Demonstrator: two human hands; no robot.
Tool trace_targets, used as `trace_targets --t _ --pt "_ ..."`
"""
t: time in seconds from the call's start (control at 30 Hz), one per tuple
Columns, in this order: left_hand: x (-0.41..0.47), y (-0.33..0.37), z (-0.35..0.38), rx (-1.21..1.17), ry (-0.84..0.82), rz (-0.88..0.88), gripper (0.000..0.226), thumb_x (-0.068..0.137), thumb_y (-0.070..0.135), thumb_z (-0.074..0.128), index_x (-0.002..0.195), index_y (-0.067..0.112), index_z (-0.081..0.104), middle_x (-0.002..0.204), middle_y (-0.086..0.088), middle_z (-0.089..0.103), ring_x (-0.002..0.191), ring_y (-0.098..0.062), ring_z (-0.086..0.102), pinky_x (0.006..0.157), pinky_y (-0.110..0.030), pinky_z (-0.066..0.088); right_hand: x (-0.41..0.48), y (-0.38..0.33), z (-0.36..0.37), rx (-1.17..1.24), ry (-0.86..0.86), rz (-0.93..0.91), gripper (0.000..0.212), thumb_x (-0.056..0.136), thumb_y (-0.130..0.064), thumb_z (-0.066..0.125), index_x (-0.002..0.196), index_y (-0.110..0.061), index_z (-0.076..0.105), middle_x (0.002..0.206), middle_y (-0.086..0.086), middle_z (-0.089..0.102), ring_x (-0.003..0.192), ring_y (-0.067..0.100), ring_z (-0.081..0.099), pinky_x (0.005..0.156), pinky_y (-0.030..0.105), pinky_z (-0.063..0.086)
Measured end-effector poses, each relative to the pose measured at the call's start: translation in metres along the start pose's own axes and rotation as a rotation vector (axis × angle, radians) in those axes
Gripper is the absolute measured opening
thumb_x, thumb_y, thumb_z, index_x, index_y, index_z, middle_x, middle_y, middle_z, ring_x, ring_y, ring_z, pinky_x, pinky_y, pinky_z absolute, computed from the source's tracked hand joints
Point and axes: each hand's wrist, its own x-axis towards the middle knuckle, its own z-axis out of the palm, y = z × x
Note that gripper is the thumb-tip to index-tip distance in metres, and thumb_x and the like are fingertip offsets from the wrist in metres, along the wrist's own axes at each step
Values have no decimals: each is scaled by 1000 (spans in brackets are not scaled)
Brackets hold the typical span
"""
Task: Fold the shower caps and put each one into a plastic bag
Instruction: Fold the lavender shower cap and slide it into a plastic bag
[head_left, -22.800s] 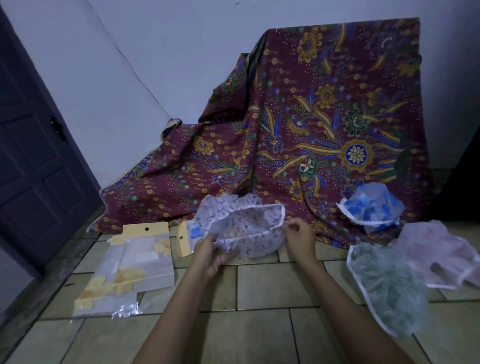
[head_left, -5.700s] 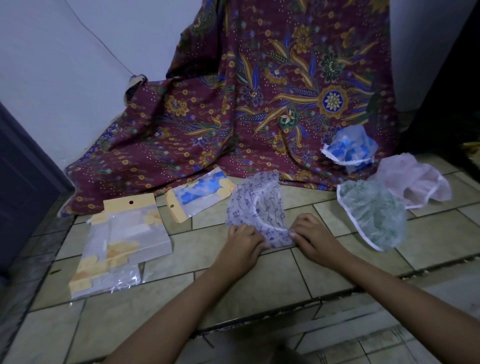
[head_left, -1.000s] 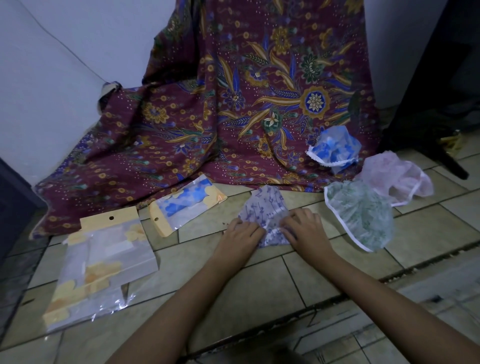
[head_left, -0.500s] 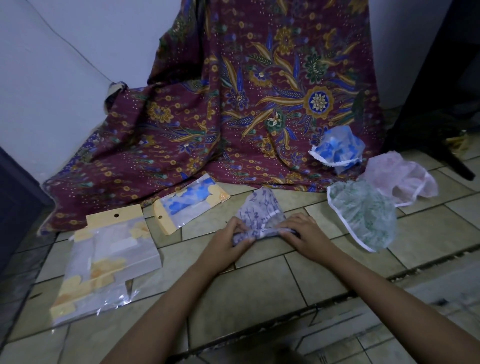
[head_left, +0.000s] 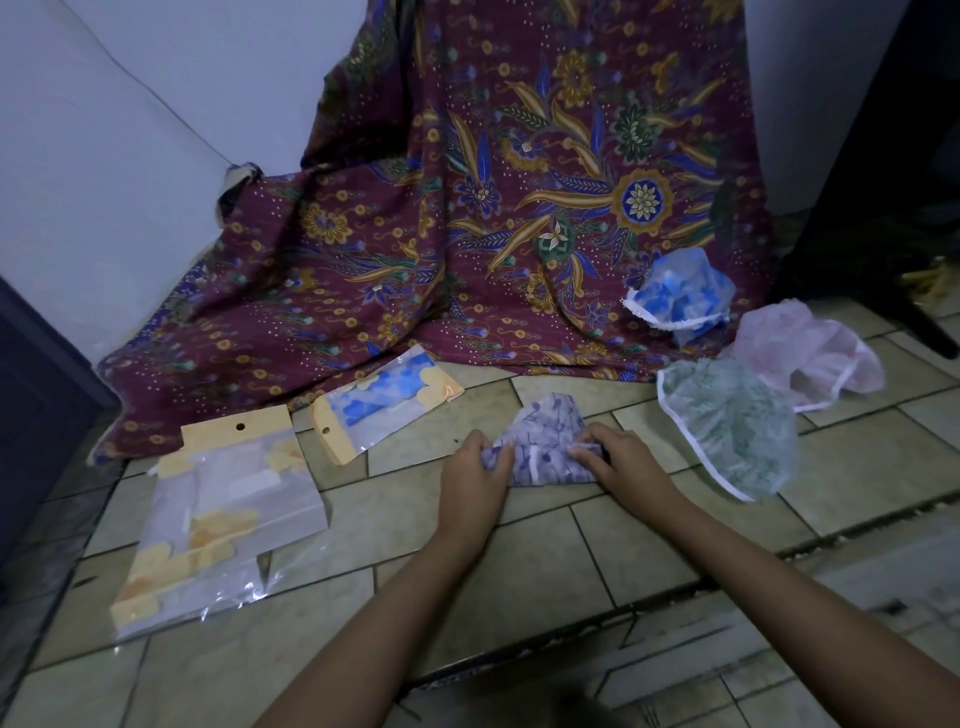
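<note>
Head view, dim light: a purple-print shower cap (head_left: 550, 441) lies partly folded on the tiled floor (head_left: 519, 551). The left hand (head_left: 470, 478) grips its left end and the right hand (head_left: 621, 462) pinches its right end; both sets of fingertips are buried in the folds. Left of it lie a plastic bag (head_left: 384, 400) holding a blue-print cap and a stack of yellow-headed bags (head_left: 223, 509), contents hard to make out. A green cap (head_left: 727, 421), pink cap (head_left: 810, 358) and blue cap (head_left: 680, 291) sit to the right, by a batik cloth (head_left: 519, 208) cut off at the top.
</note>
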Motion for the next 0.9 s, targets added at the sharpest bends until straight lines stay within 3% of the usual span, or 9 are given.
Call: trace_targets --t 0.1,0.17,0.27,0.33,0.4,0.47,0.6,0.73,0.9 --pt "3 -2 1 469 -14 37 35 94 42 44 94 9 57 87 -12 62 80 -30 59 71 -34 39 -2 -4 0 -41 33 15 17 88 -19 62 92 -3 59 86 2 63 66 9 48 71 29 33" --pt "8 -7 1 715 33 119 33 89 44 47 94 13 59 84 -9 61 71 -29 61 70 -35 40 -1 -3 1 -127 56 7 18 86 -21 65 93 -5 60 89 4 65 73 19 55 73 31 34" --pt "11 -13 6 892 179 413 17 75 35 52 83 20 54 72 -3 55 60 -22 53 62 -31 33 0 -1 2 -291 67 4 20 82 -26 68 91 -10 61 88 8 63 84 30 56 73 36 38" --pt "13 -17 7 831 161 628 18 72 26 53 88 22 46 78 -1 57 67 -20 52 67 -31 26 -1 0 3 -356 122 -70 19 76 -31 65 85 -15 60 80 7 59 78 28 55 66 35 42" --pt "12 -17 7 724 35 818 17 75 21 44 92 22 46 83 0 60 73 -19 56 71 -29 28 -2 0 4 -375 132 -175 14 77 -32 55 84 -20 58 80 4 58 80 20 47 64 32 41" --pt "13 -17 4 640 -92 881 19 76 20 42 93 22 49 82 1 63 75 -18 59 72 -26 30 -2 2 3 -384 66 -255 15 79 -27 47 83 -20 60 82 2 61 83 16 41 70 29 34" --pt "17 -24 -6 468 -250 771 29 77 17 43 96 15 64 86 -2 66 76 -21 62 75 -23 31 -5 1 -3 -238 -57 -232 26 82 -33 47 89 -18 67 87 -6 63 93 10 42 78 21 21" --pt "16 -24 -22 435 -378 706 43 82 40 49 112 12 62 102 -6 64 93 -21 57 84 -19 29 -6 -1 -4 -146 -99 -268 36 73 -41 56 97 -18 68 90 -6 61 94 4 40 89 10 22" --pt "21 -14 -28 319 -397 602 29 87 34 51 106 12 56 98 -6 66 87 -23 59 72 -22 35 0 3 -3 -29 -42 -181 38 79 -43 53 90 -11 70 82 -3 61 86 0 41 78 24 32"
